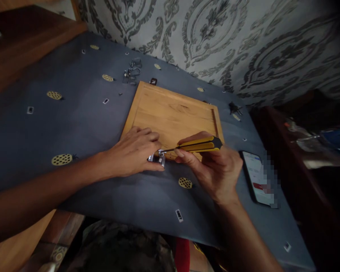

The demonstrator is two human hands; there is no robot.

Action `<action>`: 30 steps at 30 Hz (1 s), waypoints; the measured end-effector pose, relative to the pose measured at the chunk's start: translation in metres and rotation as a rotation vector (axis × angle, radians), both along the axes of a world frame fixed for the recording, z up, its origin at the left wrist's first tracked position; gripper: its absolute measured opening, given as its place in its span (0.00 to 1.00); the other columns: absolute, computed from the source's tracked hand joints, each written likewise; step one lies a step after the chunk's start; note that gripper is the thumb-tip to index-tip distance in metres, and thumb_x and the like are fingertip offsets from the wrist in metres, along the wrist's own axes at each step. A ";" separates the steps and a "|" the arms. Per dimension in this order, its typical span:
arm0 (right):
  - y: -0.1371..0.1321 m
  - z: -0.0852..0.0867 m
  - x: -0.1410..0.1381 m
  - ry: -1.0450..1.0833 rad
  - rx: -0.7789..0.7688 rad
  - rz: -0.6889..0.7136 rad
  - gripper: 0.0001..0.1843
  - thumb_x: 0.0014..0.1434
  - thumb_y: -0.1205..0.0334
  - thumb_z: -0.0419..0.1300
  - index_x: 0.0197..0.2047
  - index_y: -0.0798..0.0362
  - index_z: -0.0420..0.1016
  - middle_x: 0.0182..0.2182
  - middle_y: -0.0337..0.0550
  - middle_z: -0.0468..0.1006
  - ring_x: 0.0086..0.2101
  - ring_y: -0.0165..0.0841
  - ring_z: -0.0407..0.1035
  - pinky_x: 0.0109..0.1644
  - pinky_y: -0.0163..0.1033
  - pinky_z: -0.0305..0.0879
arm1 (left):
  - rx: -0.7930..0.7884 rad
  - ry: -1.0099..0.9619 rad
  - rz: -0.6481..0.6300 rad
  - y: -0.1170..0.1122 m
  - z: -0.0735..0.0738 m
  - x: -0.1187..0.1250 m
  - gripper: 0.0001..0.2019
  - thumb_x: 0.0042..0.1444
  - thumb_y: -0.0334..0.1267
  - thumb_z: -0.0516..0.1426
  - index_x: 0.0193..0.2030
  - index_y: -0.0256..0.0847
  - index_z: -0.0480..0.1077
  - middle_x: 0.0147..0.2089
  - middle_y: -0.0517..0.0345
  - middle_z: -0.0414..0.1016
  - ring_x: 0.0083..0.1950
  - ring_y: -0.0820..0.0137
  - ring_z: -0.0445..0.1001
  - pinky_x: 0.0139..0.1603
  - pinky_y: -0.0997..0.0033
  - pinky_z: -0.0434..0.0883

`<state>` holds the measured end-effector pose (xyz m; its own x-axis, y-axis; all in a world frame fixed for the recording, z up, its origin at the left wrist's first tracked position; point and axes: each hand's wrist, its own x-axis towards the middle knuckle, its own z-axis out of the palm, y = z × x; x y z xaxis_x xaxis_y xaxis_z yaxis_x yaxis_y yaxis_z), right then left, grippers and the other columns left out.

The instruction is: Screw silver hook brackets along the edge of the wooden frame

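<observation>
A framed wooden panel [170, 113] lies flat on the table, and a small shiny metal hinge [160, 160] sits at its near edge. My left hand [138, 153] rests over that edge, its thumb and fingers closed around the hinge and partly covering it. A yellow and black screwdriver [200, 145] is gripped in my right hand [212, 166], almost level, handle to the right. Its thin shaft points left, with the tip at the hinge; whether it sits in a screw I cannot tell.
The table wears a grey-blue cloth [85, 124] with pineapple prints. Beyond the panel lie loose metal pieces [132, 73] and a small black object [153, 81]. A dark object [235, 108] lies to the right, and a lit phone [256, 177] near the right edge. A patterned wall [209, 34] stands behind.
</observation>
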<state>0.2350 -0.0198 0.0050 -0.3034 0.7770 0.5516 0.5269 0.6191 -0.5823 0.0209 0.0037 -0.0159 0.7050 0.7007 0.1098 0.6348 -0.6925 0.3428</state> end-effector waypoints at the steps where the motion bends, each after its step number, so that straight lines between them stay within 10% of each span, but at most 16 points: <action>1: 0.000 -0.002 -0.001 0.008 0.007 -0.033 0.11 0.63 0.53 0.69 0.32 0.48 0.80 0.29 0.39 0.82 0.28 0.33 0.76 0.33 0.40 0.74 | 0.006 0.001 -0.002 0.000 -0.001 0.000 0.19 0.62 0.55 0.65 0.46 0.39 0.79 0.45 0.52 0.76 0.51 0.58 0.72 0.51 0.59 0.63; 17: -0.005 0.006 -0.009 0.438 -0.354 -0.038 0.10 0.59 0.64 0.71 0.45 0.46 0.81 0.40 0.35 0.85 0.18 0.23 0.72 0.23 0.32 0.74 | 0.038 -0.044 -0.021 0.000 -0.005 -0.003 0.20 0.64 0.56 0.63 0.46 0.39 0.77 0.46 0.53 0.76 0.52 0.59 0.72 0.52 0.60 0.63; 30: -0.006 0.007 0.000 0.443 -0.298 0.002 0.05 0.64 0.56 0.69 0.42 0.46 0.83 0.40 0.38 0.87 0.20 0.24 0.74 0.23 0.33 0.73 | 0.054 -0.032 -0.023 0.000 -0.005 -0.003 0.20 0.62 0.56 0.65 0.45 0.39 0.77 0.45 0.54 0.75 0.48 0.60 0.72 0.50 0.60 0.62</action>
<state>0.2352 -0.0262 0.0116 -0.0935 0.9192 0.3825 0.1894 0.3936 -0.8996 0.0174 0.0039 -0.0213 0.7166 0.6765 0.1698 0.6073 -0.7250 0.3250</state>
